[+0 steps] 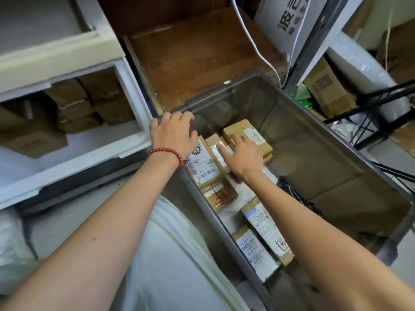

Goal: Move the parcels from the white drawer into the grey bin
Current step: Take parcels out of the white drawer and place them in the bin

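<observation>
– Parcels point(208, 162): where are they; which step?
– Several lie in the bin point(314, 140); more sit in the drawer point(78, 158) at left. Step looks like setting one down; right hand point(244, 156) lies flat, fingers spread, on the top parcel point(240, 127) in the bin; no pinch.
– Left hand point(173, 135)?
– Rests on the bin's corner rim beside the drawer; fingers relaxed, holding nothing.
– Next?
– Probably lift the right hand clear; reach left into the drawer; grip a box by its sides; plenty left there, so far from done.
</observation>
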